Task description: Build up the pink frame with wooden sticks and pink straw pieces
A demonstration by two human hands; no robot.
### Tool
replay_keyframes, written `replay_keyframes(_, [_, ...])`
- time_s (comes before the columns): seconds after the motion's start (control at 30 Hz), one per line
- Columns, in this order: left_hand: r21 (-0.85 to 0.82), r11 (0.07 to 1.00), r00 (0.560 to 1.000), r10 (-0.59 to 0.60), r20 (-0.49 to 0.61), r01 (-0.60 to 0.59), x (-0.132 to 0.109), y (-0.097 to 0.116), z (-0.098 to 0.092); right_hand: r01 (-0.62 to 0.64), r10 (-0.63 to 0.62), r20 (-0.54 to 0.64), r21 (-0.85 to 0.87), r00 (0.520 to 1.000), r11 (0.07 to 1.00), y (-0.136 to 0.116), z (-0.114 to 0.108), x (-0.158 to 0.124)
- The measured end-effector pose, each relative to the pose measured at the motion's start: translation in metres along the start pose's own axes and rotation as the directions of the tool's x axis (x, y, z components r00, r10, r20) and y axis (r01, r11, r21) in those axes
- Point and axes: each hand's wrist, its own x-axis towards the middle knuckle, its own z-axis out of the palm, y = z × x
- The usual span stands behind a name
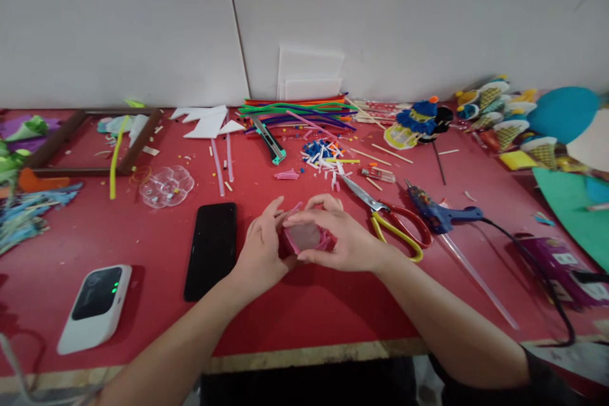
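Note:
Both hands close around a small craft piece (pixel 304 238) with a greyish round face and a pink rim, just above the table's front half. My left hand (pixel 264 241) grips it from the left side. With thumb and fingers, my right hand (pixel 340 235) pinches its right edge, where pink strips stick out. Fingers hide part of the piece. A black phone (pixel 210 251) lies left of my left hand. Scissors (pixel 380 206) with red and yellow handles lie beyond my right hand, and a short pink bundle (pixel 287 175) lies behind the piece.
On the red table (pixel 304 317) a blue glue gun (pixel 435 206) trails its cord to the right. A utility knife (pixel 269 139), chenille stems (pixel 299 115) and cut bits (pixel 323 153) lie at the back. A white device (pixel 95 307) and clear palette (pixel 166 186) are left.

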Motion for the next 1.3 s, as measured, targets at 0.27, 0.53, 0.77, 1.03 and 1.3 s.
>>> replay_keyframes(0.27, [0.023, 1.0, 1.0, -0.002, 0.004, 0.002, 0.0, -0.002, 0.0, -0.024, 0.024, 0.002, -0.058, 1.0, 0.998, 0.0, 0.002, 0.0])
replay_keyframes(0.53, [0.01, 0.999, 0.999, -0.039, 0.021, 0.039, 0.001, 0.005, -0.003, 0.01, -0.008, -0.083, 0.018, 0.997, 1.0, 0.0, -0.009, -0.002])
replay_keyframes(0.77, [0.076, 0.995, 0.989, -0.076, 0.123, 0.067, 0.003, 0.013, -0.015, -0.215, 0.214, 0.057, 0.024, 0.975, 0.976, 0.029, -0.046, -0.022])
replay_keyframes(1.03, [-0.021, 0.996, 0.977, -0.081, 0.2, 0.087, 0.003, 0.01, -0.019, -0.216, 0.232, 0.203, -0.097, 0.951, 0.972, 0.031, -0.027, -0.017])
replay_keyframes(1.3, [-0.096, 0.991, 0.986, -0.074, 0.151, 0.089, 0.007, 0.012, -0.016, -0.149, 0.157, 0.161, -0.062, 0.974, 0.987, 0.027, -0.019, -0.013])
